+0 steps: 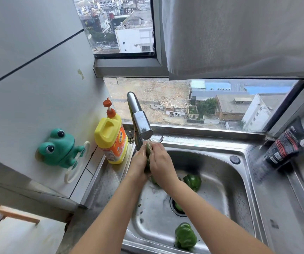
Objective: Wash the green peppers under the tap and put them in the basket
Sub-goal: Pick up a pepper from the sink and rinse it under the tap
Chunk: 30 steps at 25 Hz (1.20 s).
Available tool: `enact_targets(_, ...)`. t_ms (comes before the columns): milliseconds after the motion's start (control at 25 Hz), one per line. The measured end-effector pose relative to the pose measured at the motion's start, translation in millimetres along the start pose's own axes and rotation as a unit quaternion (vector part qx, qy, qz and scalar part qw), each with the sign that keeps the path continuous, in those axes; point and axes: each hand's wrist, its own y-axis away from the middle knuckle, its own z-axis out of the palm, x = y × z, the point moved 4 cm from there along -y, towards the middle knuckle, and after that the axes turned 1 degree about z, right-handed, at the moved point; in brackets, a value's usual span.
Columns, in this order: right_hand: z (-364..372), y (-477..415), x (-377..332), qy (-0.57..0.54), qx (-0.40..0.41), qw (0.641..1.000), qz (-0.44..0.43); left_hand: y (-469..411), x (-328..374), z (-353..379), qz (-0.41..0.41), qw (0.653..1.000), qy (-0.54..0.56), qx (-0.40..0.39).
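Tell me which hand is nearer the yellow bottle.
Left. The left hand is just beside the bottle; the right hand is farther, across the pepper both hold.

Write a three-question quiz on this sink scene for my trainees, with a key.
1. True or false: the left hand and the right hand together hold one green pepper under the tap.
2. What stands just left of the tap? A) yellow bottle B) glass jar C) kettle
3. Fill in: the frog holder is fixed to the ___.

Key: 1 true; 2 A; 3 wall.
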Motion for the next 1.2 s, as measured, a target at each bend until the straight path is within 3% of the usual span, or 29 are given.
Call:
enact_targets(80, -4, 0, 5, -0.047, 0.041, 0.996, 0.063, -1, -3, -3, 0.030, 0.996, -0.083, 0.032)
enact_targets(160, -5, -4, 10, -0.153, 0.049, 0.966, 0.204, 3, -3, -2, 0.121, 0.984, -0.121, 0.054)
enact_targets(200, -5, -7, 15, -0.241, 0.037, 0.923, 0.299, 8, -2, -1, 0.176, 0.972, -0.147, 0.052)
enact_targets(240, -4, -9, 17, -0.340, 0.002, 0.856, 0.390, 14, -1, 1, 0.232, 0.955, -0.180, 0.043)
enact_targets(320, -1, -8, 17, -0.476, -0.079, 0.726, 0.490, 19, 0, 1, 0.317, 0.918, -0.236, 0.040)
enact_targets(360, 1, -5, 17, -0.491, -0.097, 0.706, 0.501, 19, 2, 1, 0.345, 0.906, -0.243, 0.048)
enact_targets(440, 8, -6, 20, -0.484, -0.075, 0.724, 0.485, 11, 5, 0, 0.367, 0.901, -0.227, 0.054)
enact_targets(520, 9, -9, 21, -0.419, -0.010, 0.799, 0.431, 6, 8, 3, 0.322, 0.932, -0.156, 0.057)
enact_targets(600, 4, -11, 18, -0.311, 0.018, 0.889, 0.335, 2, 10, 7, 0.195, 0.979, -0.044, 0.038)
enact_targets(680, -4, -7, 12, -0.171, 0.002, 0.969, 0.180, -3, 13, 7, 0.041, 0.997, 0.065, -0.008)
enact_targets(760, -6, 1, 11, -0.040, -0.034, 0.998, 0.042, -1, 19, 6, -0.052, 0.993, 0.087, -0.055)
enact_targets(840, -8, 9, 14, -0.004, -0.022, 1.000, -0.016, 5, 22, 10, -0.076, 0.993, 0.063, -0.070)
enact_targets(920, -11, 10, 16, -0.027, 0.037, 0.999, -0.014, 11, 17, 17, -0.062, 0.990, 0.108, -0.065)
enact_targets(1000, -14, 7, 13, -0.073, 0.116, 0.990, 0.033, 15, 12, 23, -0.021, 0.987, 0.146, -0.058)
enact_targets(1080, -9, -2, 11, -0.151, 0.128, 0.968, 0.154, 16, 6, 21, 0.033, 0.992, 0.111, -0.042)
enact_targets(1120, -8, -8, 16, -0.218, 0.101, 0.940, 0.244, 17, 4, 19, 0.068, 0.994, 0.075, -0.029)
enact_targets(1200, -8, -15, 25, -0.364, 0.005, 0.817, 0.447, 24, 4, 15, 0.174, 0.984, -0.018, -0.018)
